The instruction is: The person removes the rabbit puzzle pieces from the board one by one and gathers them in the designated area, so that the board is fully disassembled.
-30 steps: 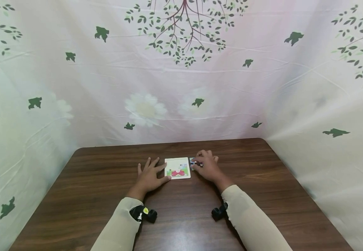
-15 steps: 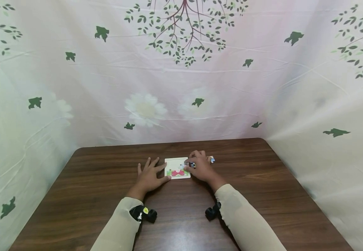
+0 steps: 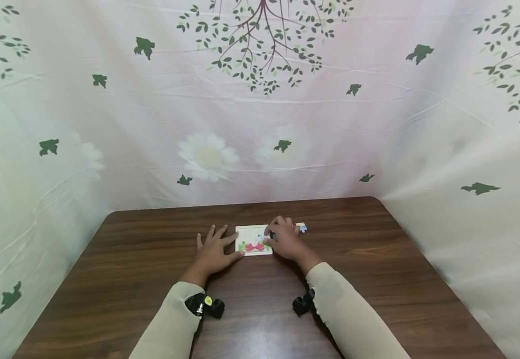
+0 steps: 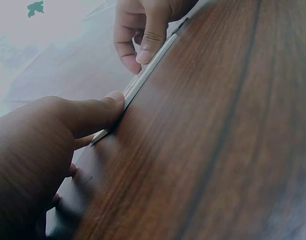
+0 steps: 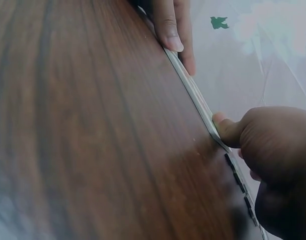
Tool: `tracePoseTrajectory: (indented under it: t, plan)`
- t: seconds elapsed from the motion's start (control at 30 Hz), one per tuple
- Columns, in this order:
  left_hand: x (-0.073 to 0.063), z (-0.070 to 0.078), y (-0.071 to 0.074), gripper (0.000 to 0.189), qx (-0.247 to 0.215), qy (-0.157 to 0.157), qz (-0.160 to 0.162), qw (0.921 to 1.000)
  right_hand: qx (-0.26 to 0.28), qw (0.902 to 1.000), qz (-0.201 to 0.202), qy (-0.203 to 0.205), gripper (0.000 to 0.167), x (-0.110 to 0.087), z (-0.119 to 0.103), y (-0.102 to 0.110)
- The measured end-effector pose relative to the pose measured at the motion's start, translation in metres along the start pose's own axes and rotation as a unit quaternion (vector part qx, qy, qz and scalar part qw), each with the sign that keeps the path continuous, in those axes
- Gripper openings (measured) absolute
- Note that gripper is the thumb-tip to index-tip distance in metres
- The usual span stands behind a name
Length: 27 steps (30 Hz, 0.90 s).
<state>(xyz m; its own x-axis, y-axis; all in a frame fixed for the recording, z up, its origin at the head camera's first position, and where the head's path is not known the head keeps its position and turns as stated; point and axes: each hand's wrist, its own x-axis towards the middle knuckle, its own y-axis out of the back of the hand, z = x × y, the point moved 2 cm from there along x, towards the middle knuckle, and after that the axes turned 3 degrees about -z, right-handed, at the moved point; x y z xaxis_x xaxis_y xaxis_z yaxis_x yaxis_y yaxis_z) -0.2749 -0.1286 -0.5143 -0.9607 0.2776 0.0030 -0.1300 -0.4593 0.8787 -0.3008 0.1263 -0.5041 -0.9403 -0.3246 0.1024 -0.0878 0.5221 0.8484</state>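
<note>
A flat white picture puzzle board (image 3: 251, 233) with pink and green pictures along its near side lies on the table. My left hand (image 3: 212, 254) rests at its left edge, fingers spread, the thumb on the near left corner. At the right edge my right hand (image 3: 285, 240) reaches over the board, thumb and index finger pinching a small dark-blue puzzle piece (image 3: 274, 235) mostly hidden by the fingers. In the left wrist view the right thumb (image 4: 150, 47) points down at the board. Another puzzle piece (image 3: 302, 228), blue and pale, lies just beyond the right hand.
Dark-edged pieces (image 5: 238, 181) lie on the table right of the board, under the right hand. The brown wooden table (image 3: 152, 279) ends at the back against a hanging cloth (image 3: 251, 174) printed with leaves, birds and flowers.
My right hand has moved left from the pieces beside the board to its right edge, bringing a puzzle piece and uncovering another behind it. The left hand has stayed in place.
</note>
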Motion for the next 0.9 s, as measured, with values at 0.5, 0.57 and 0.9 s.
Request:
tracePoseTrajectory:
  t: [0.5, 0.57, 0.9]
  plan:
    - [-0.0021, 0.0002, 0.0012, 0.074, -0.007, -0.007, -0.003, 1.0000, 0.036, 0.9990, 0.025, 0.009, 0.014, -0.0024, -0.0033, 0.0010]
    - [-0.0020, 0.0003, 0.0010, 0.074, -0.008, -0.006, -0.002, 0.9999, 0.040, 0.9986, 0.034, 0.012, 0.013, -0.0025, -0.0037, 0.0015]
    - [-0.0017, 0.0000, 0.0005, 0.074, -0.008, -0.003, 0.001, 1.0000, 0.033, 0.9990, 0.028, 0.005, 0.015, -0.0036, -0.0066, 0.0022]
